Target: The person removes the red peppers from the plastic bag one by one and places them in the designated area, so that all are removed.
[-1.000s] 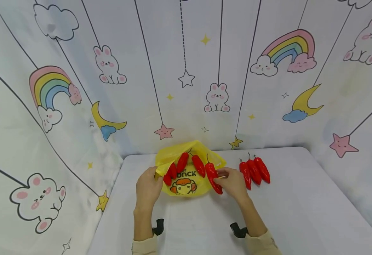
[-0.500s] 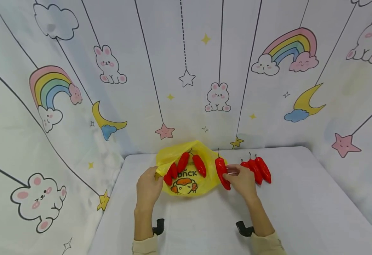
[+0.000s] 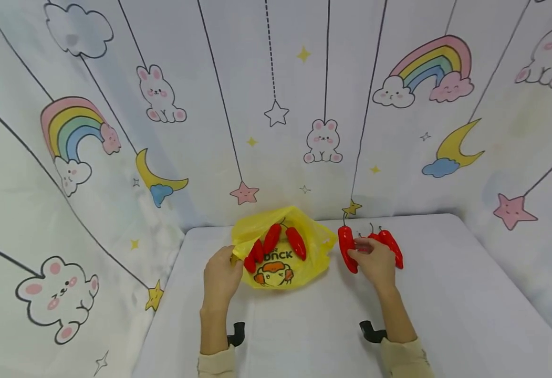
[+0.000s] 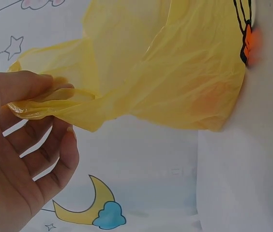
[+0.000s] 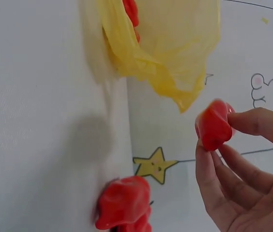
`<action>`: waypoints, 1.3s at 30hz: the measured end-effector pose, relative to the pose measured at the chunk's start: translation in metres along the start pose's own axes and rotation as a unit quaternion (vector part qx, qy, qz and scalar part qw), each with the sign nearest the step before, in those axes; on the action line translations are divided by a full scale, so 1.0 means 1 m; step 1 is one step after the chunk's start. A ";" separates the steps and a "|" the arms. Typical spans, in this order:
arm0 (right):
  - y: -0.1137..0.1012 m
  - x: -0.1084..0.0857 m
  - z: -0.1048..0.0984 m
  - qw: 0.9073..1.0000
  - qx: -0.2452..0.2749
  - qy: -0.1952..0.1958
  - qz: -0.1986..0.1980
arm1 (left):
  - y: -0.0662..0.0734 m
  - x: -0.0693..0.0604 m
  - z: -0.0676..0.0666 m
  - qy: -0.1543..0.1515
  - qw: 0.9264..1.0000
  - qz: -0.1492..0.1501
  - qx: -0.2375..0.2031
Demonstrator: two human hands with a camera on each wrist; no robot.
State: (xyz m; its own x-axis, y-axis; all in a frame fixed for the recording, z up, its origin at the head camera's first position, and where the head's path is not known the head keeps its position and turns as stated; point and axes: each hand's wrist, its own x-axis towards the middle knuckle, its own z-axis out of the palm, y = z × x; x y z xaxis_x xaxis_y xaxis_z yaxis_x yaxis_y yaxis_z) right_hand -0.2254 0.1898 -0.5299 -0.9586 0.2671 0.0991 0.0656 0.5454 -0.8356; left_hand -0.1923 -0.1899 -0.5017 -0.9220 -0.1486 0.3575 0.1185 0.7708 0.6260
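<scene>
A yellow plastic bag (image 3: 304,270) with a printed duck lies with its mouth spread on the table, several red chili peppers (image 3: 297,243) inside it. My left hand (image 3: 222,278) pinches the bag's left rim between thumb and fingers; in the left wrist view the thumb (image 4: 27,84) presses on the folded film (image 4: 83,96). Just right of the bag, my right hand (image 3: 375,262) holds one red chili pepper (image 3: 347,249) upright, stem up, pinched between thumb and fingertips. That held pepper (image 5: 214,124) is raised off the table in the right wrist view, apart from the bag.
More red chili peppers (image 3: 391,247) lie behind and right of my right hand, partly hidden by it. The white table (image 3: 304,331) ends at the back against a printed cloth wall (image 3: 209,105). Black curved pieces (image 3: 372,332) sit at both wrists.
My right hand has moved right with the pepper, from over the bag's right side to beside it, near the loose peppers. My left hand keeps its grip on the rim.
</scene>
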 end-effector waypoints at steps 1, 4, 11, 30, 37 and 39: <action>0.001 0.001 -0.001 1.000 -0.002 0.005 -0.001 | 0.000 0.000 0.000 -0.001 1.000 0.001 0.000; 0.006 0.003 -0.001 1.000 -0.009 0.017 -0.004 | -0.001 0.001 0.001 -0.003 1.000 0.002 -0.001; 0.019 0.007 0.004 0.999 -0.039 0.019 0.001 | -0.001 -0.001 -0.001 0.000 1.000 0.000 0.001; 0.044 0.013 0.023 0.993 -0.109 0.037 -0.002 | 0.003 -0.003 -0.002 0.013 1.000 0.014 0.002; 0.046 0.011 0.026 0.990 -0.127 0.060 -0.012 | 0.007 -0.002 -0.003 0.006 1.000 0.012 0.006; 0.045 0.011 0.027 0.989 -0.130 0.064 -0.010 | 0.007 -0.002 -0.003 0.005 1.000 0.009 0.009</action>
State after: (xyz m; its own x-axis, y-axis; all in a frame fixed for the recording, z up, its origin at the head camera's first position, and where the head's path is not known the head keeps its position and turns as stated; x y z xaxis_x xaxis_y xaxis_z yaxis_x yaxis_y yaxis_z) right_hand -0.2399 0.1963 -0.5811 -0.9183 0.3434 0.1969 0.1314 0.7337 -0.6667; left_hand -0.1885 -0.1861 -0.4964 -0.9157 -0.1403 0.3765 0.1294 0.7841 0.6069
